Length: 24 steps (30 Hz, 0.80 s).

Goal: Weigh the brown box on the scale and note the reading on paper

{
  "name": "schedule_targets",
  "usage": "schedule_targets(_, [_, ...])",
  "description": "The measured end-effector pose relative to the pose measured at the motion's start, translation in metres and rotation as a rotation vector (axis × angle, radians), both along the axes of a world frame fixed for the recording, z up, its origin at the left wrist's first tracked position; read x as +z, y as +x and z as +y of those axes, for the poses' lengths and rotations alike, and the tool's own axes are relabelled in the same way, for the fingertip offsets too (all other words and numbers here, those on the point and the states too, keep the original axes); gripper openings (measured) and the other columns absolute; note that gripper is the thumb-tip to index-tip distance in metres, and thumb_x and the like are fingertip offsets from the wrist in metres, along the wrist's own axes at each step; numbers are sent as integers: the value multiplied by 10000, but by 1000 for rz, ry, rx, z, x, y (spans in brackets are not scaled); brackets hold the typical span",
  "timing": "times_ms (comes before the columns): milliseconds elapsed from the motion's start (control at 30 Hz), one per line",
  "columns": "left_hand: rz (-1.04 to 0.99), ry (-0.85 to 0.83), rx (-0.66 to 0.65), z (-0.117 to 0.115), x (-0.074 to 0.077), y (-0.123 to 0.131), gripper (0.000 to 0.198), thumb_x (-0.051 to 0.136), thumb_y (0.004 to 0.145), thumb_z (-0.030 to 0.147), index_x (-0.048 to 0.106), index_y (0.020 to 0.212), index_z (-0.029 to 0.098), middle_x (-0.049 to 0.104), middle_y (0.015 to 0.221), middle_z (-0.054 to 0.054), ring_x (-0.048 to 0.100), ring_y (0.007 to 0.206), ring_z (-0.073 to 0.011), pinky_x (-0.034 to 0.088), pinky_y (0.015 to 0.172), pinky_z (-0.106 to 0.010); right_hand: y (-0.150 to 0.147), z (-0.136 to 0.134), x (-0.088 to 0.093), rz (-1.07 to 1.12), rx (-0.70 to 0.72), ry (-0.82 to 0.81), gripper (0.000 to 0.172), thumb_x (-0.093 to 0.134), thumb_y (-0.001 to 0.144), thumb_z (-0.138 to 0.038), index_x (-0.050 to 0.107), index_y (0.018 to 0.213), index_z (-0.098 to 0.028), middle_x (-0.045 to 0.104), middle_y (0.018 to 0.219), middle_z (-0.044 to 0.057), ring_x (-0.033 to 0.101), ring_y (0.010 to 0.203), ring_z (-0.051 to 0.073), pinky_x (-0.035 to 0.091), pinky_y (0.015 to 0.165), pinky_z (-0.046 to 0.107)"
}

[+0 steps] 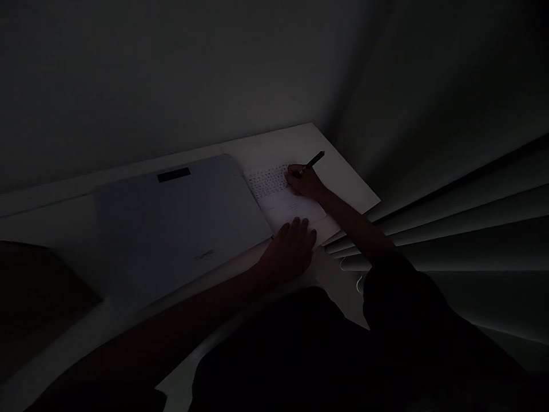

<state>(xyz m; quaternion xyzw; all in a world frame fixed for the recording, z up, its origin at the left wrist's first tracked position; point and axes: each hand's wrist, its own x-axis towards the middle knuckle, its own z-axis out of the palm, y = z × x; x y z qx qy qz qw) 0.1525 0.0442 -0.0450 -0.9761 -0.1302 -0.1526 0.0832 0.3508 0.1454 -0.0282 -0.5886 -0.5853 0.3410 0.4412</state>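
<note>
In dim light, my right hand [305, 181] is closed around a dark pen [316, 159], its upper end pointing up and to the right. That hand rests on a white sheet or notebook page [285, 207], whose upper part bears several rows of small dark handwriting; the pen's tip is hidden by the fingers. My left hand [292, 245] lies flat, fingers stretched out, over the page's near edge. To the left of the page sits a closed grey laptop [180, 223] with a dark strip near its far edge.
The white desk [343, 180] runs along a wall [171, 74], and its right corner comes close to a hanging curtain [463, 246]. A dark, box-like shape [38, 297] stands at the left, too dim to name. My dark-clothed lap is below the desk's near edge.
</note>
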Motion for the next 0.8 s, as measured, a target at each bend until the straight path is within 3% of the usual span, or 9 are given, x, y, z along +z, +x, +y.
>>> schedule_targets(333, [51,-10,-9,1,2,0,466,380,1039,322,541,1397,71,469,1464,-235,483,1337,-398,427,1039,-493,9,1,-5,4,90,9,386,546,1024,-176,441,653,-168,460,525,-16,463,437,114,367,406,200])
schedule_targets(533, [53,-48,-5,0,4,0,470,388,1028,304,541,1404,66,459,1471,-241,477,1339,-404,422,1044,-499,25,10,-13,-123,-74,372,367,628,1009,-433,490,788,-174,539,654,-6,519,607,139,428,588,229])
schedule_targets(700, [33,-71,6,-2,4,2,462,412,1015,300,560,1385,65,463,1463,-248,471,1339,-420,422,1037,-510,38,17,-13,-331,-22,421,386,624,991,-538,593,973,-153,613,877,44,550,748,164,435,659,244])
schedule_targets(800, [39,-82,11,-3,3,6,462,409,1009,284,556,1380,53,445,1472,-261,452,1348,-434,415,1031,-512,42,19,-13,-372,-21,497,339,569,986,-491,613,1033,-159,632,1053,101,603,902,219,490,777,296])
